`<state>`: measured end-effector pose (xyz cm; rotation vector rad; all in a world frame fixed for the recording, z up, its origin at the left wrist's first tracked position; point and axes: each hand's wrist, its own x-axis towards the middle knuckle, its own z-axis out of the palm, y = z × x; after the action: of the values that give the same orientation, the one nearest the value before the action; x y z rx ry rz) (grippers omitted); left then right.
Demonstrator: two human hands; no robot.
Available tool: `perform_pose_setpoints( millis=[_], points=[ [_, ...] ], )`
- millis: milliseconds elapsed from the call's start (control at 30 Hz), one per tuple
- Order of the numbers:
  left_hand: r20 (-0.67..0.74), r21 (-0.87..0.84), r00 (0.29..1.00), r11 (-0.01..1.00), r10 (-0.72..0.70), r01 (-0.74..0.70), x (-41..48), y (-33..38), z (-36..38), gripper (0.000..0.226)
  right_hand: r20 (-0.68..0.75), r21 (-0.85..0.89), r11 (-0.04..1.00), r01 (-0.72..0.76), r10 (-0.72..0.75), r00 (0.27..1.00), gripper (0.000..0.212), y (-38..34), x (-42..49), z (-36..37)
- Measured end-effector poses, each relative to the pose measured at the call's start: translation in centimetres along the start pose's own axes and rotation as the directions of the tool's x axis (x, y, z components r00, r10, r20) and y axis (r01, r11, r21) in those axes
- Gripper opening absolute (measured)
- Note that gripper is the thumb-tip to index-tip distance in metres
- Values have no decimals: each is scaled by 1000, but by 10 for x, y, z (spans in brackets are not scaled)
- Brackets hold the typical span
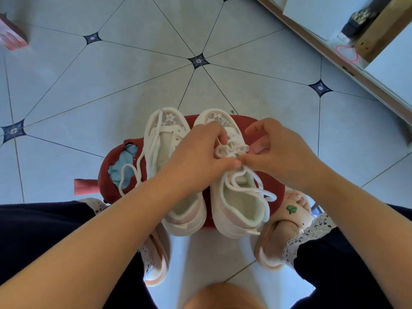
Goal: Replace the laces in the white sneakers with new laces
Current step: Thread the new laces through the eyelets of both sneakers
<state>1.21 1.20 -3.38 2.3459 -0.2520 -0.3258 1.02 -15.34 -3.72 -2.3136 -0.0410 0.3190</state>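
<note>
Find the two white sneakers side by side on the red stool point(103, 175), toes toward its far edge and heels at its near edge. Note the left hand point(200, 152) and right hand point(283, 152) meeting over the right-edge sneaker point(240, 210), thumb and forefinger of each pressed together on the lace point(231, 149) at the middle rows, remaining fingers loosely curled. Read the step as probably snugging or threading a crossing there. To do it well, keep each pinch close to the eyelet, feed the tip in straight, draw both sides evenly, lay the cord flat without twist, and hold the shoe steady against sliding off the near edge. Mind the slack loops draped over the collar toward the stool's right edge. Leave the second lace point(129, 172), trailing from the left-edge sneaker point(165, 139) across the torn cushion near the left edge, out of the way. Hidden beneath the hands: the eyelets in use and the lace tips. Impossible to tell old lace from new, or how many rows are done.
</note>
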Motion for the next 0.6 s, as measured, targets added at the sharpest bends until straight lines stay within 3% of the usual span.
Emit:
perform_pose_setpoints(
  millis=[133,267,600],
  points=[
    [-68,139,997,990,21,-11,-2,-1,-2,15,-24,-16,1000,7,-7,1000,36,1,0,0],
    [-18,258,1000,966,10,-5,-2,-1,-4,4,-63,-40,999,34,-37,997,28,2,-1,3],
    [-36,211,998,976,-43,50,-6,-5,-5,9,-93,-93,994,61,-69,993,20,2,-2,7]
  ],
)
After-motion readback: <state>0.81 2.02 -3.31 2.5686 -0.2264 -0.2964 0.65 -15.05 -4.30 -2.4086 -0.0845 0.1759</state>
